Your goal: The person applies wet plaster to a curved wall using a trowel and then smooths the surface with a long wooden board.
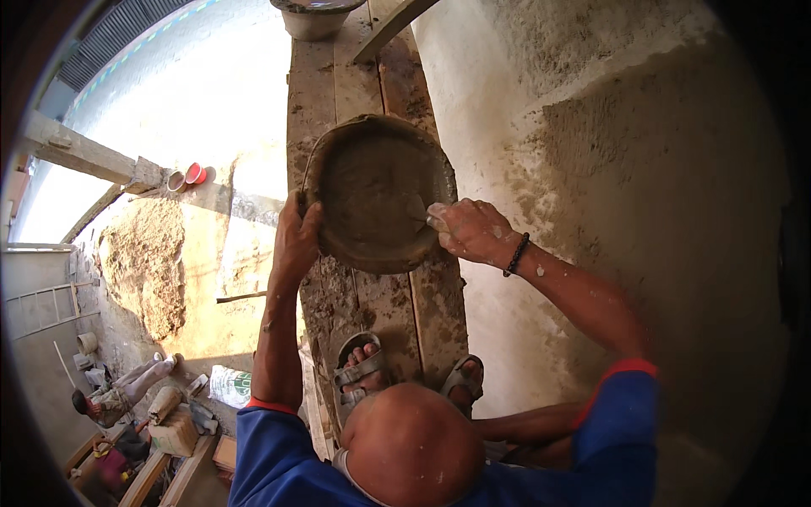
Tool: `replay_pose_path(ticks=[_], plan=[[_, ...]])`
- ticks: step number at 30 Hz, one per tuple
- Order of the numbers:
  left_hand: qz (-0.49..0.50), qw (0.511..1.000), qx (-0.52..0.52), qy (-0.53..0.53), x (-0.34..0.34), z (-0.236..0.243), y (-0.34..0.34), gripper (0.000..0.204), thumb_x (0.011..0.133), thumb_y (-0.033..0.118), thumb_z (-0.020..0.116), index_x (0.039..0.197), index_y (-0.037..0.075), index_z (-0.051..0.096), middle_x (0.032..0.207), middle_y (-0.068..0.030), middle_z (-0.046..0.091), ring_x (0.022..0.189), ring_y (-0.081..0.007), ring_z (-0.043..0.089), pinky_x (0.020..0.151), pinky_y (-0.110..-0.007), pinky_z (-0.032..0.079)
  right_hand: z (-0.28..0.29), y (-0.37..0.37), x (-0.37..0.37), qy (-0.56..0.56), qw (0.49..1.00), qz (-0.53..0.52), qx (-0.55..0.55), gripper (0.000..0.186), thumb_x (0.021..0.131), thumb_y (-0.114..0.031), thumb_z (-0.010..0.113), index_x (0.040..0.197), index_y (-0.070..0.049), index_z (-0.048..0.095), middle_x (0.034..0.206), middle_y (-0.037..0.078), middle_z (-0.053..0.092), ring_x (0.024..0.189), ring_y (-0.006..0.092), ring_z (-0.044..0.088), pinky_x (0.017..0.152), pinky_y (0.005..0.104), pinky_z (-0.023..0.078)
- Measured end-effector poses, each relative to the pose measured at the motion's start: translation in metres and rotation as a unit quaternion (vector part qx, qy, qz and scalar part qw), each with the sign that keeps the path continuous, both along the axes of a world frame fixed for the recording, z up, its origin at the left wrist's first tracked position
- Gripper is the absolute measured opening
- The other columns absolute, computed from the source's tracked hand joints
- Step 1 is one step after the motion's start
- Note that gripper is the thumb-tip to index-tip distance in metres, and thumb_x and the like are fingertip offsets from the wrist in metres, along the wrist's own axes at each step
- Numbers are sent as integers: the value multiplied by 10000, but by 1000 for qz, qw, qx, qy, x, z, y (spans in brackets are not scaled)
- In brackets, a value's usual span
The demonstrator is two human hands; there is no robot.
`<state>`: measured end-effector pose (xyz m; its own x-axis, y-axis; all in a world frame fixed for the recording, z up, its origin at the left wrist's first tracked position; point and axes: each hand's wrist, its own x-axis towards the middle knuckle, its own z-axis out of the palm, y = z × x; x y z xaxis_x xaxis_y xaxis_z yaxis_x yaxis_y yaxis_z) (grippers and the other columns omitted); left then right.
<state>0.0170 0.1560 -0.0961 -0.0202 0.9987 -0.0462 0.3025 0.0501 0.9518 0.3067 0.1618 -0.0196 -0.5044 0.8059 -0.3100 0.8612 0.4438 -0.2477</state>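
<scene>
A wide dark basin [323, 142] of grey wet mortar [367, 182] rests on a scaffold of rough wooden planks [334, 296]. My left hand [296, 238] is closed on the basin's left rim, thumb over the edge. At the right side my right hand [475, 230] grips a small trowel [416, 208], whose blade lies at the mortar's surface. The fingers hide its handle. Mortar spots mark the right hand and forearm, and a dark beaded bracelet [517, 253] circles that wrist. My sandalled feet [361, 365] stand on the planks just below the basin.
Along the right runs a partly plastered wall [625, 194]. A bucket [317, 21] and a slanting wooden brace [393, 30] occupy the planks' far end. Lower down at left are a red bowl [195, 173], a dirt heap [144, 262], a white sack [230, 385], a jerrycan [174, 431] and another person [127, 393].
</scene>
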Motion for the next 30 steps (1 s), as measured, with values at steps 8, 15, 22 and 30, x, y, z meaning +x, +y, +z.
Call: replay_pose_path(ticks=[8, 15, 22, 30], plan=[[15, 997, -39, -69, -9, -6, -8, 239, 979, 166, 493, 1105, -35, 522, 921, -107, 582, 830, -184, 525, 745, -324, 447, -27, -26, 31, 116, 992, -50, 11, 232, 851, -255, 562, 980, -69, 511, 808, 173, 639, 791, 366, 642, 693, 467, 518], [-30, 995, -44, -88, -9, -14, 1, 280, 984, 186, 464, 1116, -57, 509, 964, -118, 581, 866, -177, 506, 795, -319, 430, 33, -30, 42, 102, 987, -127, 16, 309, 838, -222, 580, 1078, -47, 494, 753, 178, 627, 773, 365, 636, 715, 470, 501], [-35, 993, -36, -105, 3, -10, 3, 264, 985, 182, 455, 1093, -54, 505, 944, -112, 560, 861, -176, 486, 790, -319, 425, 157, -35, 69, 144, 979, -132, 60, 399, 744, -190, 698, 1054, -4, 530, 845, 162, 618, 780, 341, 608, 721, 397, 477], [-2, 998, -33, -53, -34, -4, -1, 317, 987, 206, 466, 1153, -62, 500, 1030, -148, 580, 932, -201, 519, 848, -328, 429, 216, 0, 128, 305, 888, -318, -133, 444, 850, -192, 678, 1207, 47, 568, 731, 72, 608, 608, 132, 565, 584, 294, 458]])
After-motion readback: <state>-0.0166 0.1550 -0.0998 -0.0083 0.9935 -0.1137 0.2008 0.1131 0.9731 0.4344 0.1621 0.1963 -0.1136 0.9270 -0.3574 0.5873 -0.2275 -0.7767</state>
